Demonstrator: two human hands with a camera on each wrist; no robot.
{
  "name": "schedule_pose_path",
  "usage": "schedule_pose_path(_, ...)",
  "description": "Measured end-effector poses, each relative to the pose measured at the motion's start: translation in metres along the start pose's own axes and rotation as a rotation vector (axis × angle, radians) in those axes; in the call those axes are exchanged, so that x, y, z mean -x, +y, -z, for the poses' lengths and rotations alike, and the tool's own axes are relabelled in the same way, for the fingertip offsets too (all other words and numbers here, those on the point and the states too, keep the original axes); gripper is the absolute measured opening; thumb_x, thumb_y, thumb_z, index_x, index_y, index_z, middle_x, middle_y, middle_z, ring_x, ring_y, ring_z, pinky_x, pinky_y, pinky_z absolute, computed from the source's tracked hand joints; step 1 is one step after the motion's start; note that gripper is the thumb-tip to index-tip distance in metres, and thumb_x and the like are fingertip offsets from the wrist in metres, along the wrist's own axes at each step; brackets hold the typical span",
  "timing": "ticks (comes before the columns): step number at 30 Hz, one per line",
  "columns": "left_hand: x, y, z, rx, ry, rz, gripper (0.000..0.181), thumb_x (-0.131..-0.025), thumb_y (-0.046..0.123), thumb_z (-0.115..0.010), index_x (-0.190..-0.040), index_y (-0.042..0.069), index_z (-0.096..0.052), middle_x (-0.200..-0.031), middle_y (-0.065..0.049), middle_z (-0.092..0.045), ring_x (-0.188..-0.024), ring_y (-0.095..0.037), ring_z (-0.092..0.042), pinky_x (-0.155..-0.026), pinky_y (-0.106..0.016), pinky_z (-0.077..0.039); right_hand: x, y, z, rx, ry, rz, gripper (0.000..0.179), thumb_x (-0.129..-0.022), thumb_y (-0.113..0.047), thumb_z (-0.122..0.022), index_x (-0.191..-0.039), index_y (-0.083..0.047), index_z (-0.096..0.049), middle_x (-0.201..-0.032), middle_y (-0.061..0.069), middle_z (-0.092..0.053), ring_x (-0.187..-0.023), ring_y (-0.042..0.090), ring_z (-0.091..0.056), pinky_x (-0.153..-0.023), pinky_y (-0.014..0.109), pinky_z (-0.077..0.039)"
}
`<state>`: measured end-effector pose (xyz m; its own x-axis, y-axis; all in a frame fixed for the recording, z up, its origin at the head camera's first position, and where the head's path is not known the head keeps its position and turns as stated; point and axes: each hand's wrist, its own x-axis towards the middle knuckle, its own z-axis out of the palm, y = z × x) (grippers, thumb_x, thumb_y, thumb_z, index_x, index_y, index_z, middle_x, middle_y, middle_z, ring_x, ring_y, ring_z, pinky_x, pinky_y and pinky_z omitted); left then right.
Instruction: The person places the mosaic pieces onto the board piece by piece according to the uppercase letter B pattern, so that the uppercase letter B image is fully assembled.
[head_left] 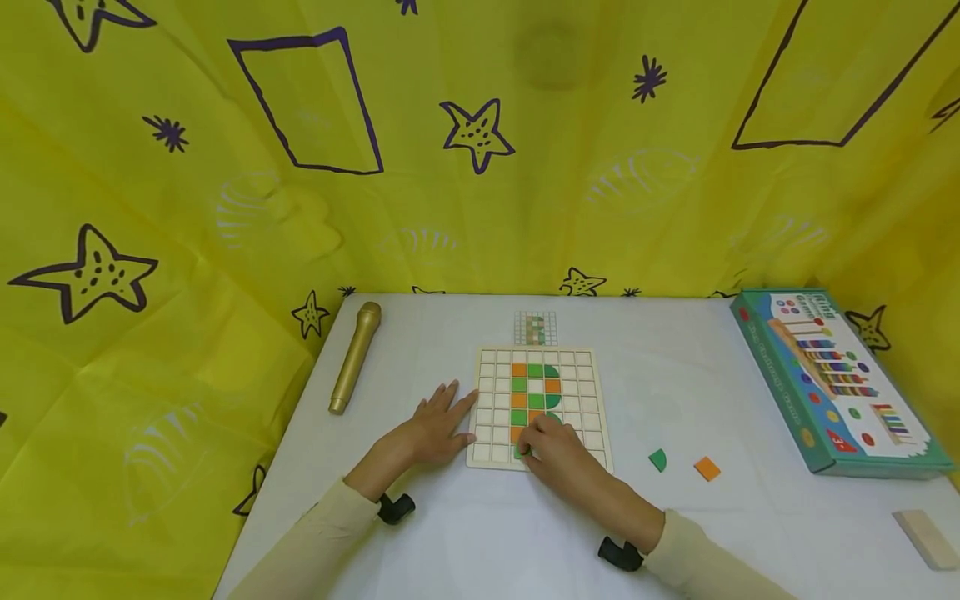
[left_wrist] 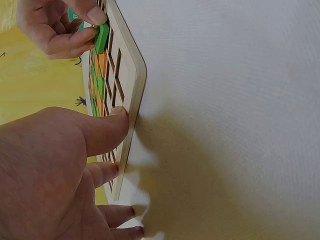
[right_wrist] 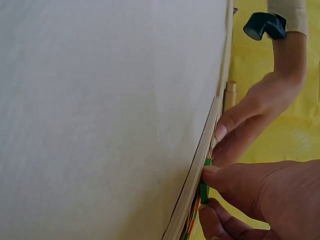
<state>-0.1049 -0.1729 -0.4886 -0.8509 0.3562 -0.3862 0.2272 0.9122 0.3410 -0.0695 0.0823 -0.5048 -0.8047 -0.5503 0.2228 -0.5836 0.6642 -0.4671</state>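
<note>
A wooden grid board (head_left: 592, 417) lies on the white table, with orange and green tiles set in its middle columns. Some of these are square, others rounded at one corner. My right hand (head_left: 558, 454) pinches a green tile (left_wrist: 101, 38) between thumb and fingers, low over the board near its front edge. The left hand (head_left: 435, 429) rests at the board's left edge, fingers spread; its thumb touches the rim in the left wrist view. Right behind the board lies a small card (head_left: 551, 328) printed with a grid and coloured squares. The right hand hides part of the lower rows.
Right of the board lie a loose green quarter-round tile (head_left: 657, 460) and an orange square tile (head_left: 707, 468). A green toy box (head_left: 847, 383) and a pale wooden block (head_left: 926, 539) are farther right. A gold microphone-shaped object (head_left: 356, 358) lies at left. Yellow cloth (head_left: 405, 225) hangs behind.
</note>
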Motion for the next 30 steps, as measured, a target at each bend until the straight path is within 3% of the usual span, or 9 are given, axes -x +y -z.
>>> schedule_pose_path(4,0.001,0.000,-0.001,0.014,0.001,-0.010,0.072,-0.109,0.041,-0.057,-0.169,0.018,-0.026,-0.176,-0.022,-0.012,-0.163,-0.042,-0.010,-0.128,-0.063,-0.018,0.001,-0.002,-0.002,0.025,-0.007,0.059,0.018,-0.084,0.001,-0.086,-0.087,-0.012,-0.074,-0.092,-0.002,-0.062,-0.087,0.016,-0.061,-0.076,0.030,-0.055)
schedule_pose_path(11,0.002,0.000,-0.001,0.008,0.008,-0.017,0.072,-0.108,0.042,-0.057,-0.169,0.018,-0.026,-0.176,-0.022,-0.012,-0.163,-0.042,-0.010,-0.128,-0.064,-0.018,0.003,-0.001,-0.003,0.022,-0.038,0.046,0.015,-0.087,0.000,-0.084,-0.095,-0.011,-0.077,-0.097,-0.001,-0.064,-0.092,0.017,-0.065,-0.081,0.031,-0.059)
schedule_pose_path(16,0.001,0.000,-0.001,0.001,0.007,-0.023,0.072,-0.109,0.041,-0.057,-0.169,0.017,-0.027,-0.175,-0.022,-0.013,-0.163,-0.043,-0.011,-0.128,-0.064,-0.019,0.012,0.001,0.003,0.018,-0.031,0.033,0.019,-0.087,-0.002,-0.085,-0.101,-0.013,-0.080,-0.104,-0.002,-0.066,-0.102,0.017,-0.064,-0.082,0.032,-0.050)
schedule_pose_path(19,0.000,0.000,-0.001,-0.006,0.006,-0.022,0.072,-0.109,0.042,-0.057,-0.169,0.017,-0.026,-0.175,-0.022,-0.013,-0.163,-0.043,-0.011,-0.128,-0.064,-0.019,0.019,0.006,0.013,0.001,-0.051,-0.034,0.022,-0.088,-0.007,-0.085,-0.108,-0.015,-0.080,-0.111,-0.003,-0.065,-0.110,0.018,-0.062,-0.084,0.034,-0.043)
schedule_pose_path(23,0.000,0.001,0.000,-0.007,0.006,-0.018,0.073,-0.108,0.042,-0.057,-0.169,0.017,-0.026,-0.175,-0.022,-0.013,-0.163,-0.043,-0.011,-0.128,-0.064,-0.019,0.031,0.024,0.037,-0.015,-0.031,-0.178,0.025,-0.091,-0.012,-0.083,-0.115,-0.014,-0.077,-0.116,0.000,-0.065,-0.113,0.023,-0.061,-0.091,0.042,-0.043)
schedule_pose_path(27,0.000,0.001,0.000,0.000,-0.002,-0.012,0.072,-0.109,0.042,-0.056,-0.169,0.017,-0.025,-0.176,-0.021,-0.012,-0.163,-0.042,-0.010,-0.128,-0.064,-0.018,0.052,0.054,0.068,-0.036,0.012,-0.304,0.038,-0.093,-0.011,-0.081,-0.128,-0.006,-0.070,-0.121,0.012,-0.063,-0.115,0.034,-0.061,-0.093,0.053,-0.047)
schedule_pose_path(30,0.000,0.001,-0.001,0.003,-0.005,-0.006,0.072,-0.109,0.042,-0.056,-0.170,0.018,-0.025,-0.176,-0.021,-0.011,-0.163,-0.041,-0.009,-0.129,-0.063,-0.017,0.075,0.078,0.089,-0.058,-0.008,-0.425,0.054,-0.095,-0.013,-0.078,-0.142,0.003,-0.055,-0.128,0.025,-0.056,-0.117,0.044,-0.056,-0.093,0.061,-0.048)
